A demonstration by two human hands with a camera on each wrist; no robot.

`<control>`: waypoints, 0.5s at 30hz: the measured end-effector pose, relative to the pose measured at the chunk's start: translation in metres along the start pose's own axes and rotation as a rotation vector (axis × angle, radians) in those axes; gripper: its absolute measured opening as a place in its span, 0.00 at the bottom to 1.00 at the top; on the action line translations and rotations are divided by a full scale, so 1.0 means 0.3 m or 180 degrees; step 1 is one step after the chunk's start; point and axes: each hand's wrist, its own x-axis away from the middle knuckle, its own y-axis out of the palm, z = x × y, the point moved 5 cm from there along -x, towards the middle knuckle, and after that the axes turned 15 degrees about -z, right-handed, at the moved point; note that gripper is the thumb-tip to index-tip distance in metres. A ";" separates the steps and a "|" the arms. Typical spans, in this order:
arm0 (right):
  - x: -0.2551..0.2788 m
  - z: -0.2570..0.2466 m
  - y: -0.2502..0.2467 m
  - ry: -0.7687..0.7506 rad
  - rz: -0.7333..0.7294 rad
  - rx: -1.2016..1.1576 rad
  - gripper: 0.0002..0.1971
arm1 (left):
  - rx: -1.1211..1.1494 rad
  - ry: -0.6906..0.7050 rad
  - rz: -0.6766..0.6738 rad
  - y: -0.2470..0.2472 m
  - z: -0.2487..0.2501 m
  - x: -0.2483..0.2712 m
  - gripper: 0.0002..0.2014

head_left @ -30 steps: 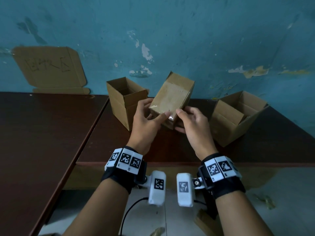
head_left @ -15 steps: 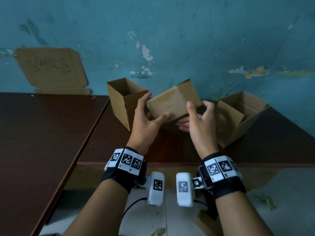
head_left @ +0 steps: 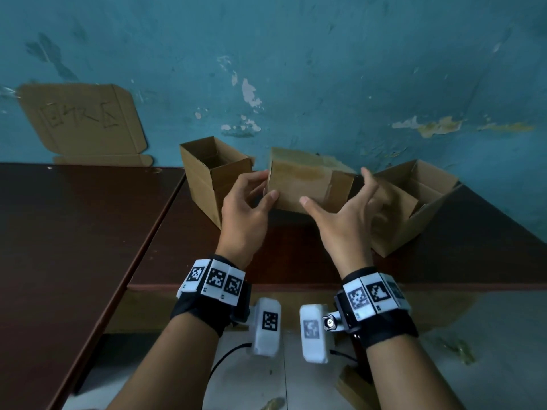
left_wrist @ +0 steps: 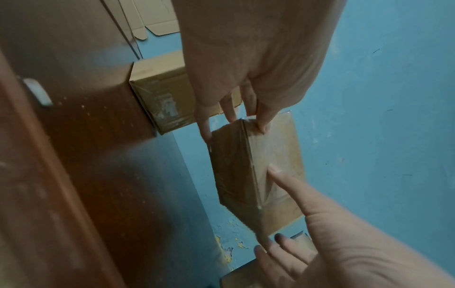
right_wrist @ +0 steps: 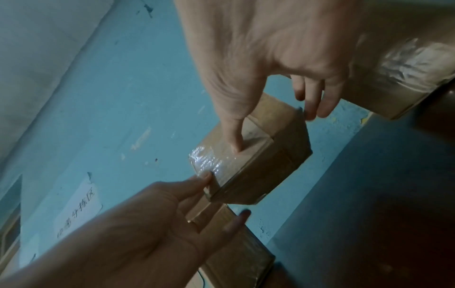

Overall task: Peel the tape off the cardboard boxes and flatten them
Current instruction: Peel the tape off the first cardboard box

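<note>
Holding the taped box [head_left: 307, 184] above the table [head_left: 74, 232], my left hand [head_left: 242, 214] pinching one end, right hand [head_left: 346, 220] spread against the other, I should find a tape edge first.

A dark brown table [head_left: 296, 261] stands against the wall. An open cardboard box [head_left: 213, 179] sits upright on it near the wall. Right of that box, well apart, a second open box [head_left: 414, 208] rests tilted on the tabletop.
</note>
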 end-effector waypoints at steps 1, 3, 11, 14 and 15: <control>0.000 -0.004 0.002 -0.0010 0.0015 0.0250 0.58 | -0.0071 0.0045 -0.0006 0.000 0.003 -0.001 0.16; 0.000 -0.006 0.008 -0.0049 0.0067 0.0762 0.51 | -0.0248 0.0097 -0.0055 0.006 0.010 -0.003 0.15; -0.007 -0.029 0.015 -0.0709 0.0257 0.0663 0.19 | -0.0428 0.0137 0.0246 0.011 0.022 0.004 0.18; -0.002 -0.041 -0.001 -0.0791 0.0384 0.0524 0.14 | -0.0007 0.0102 0.0464 0.003 0.029 0.008 0.17; -0.002 -0.043 -0.002 -0.0801 0.0386 0.0500 0.14 | 0.0069 0.0099 0.0515 0.000 0.032 0.009 0.15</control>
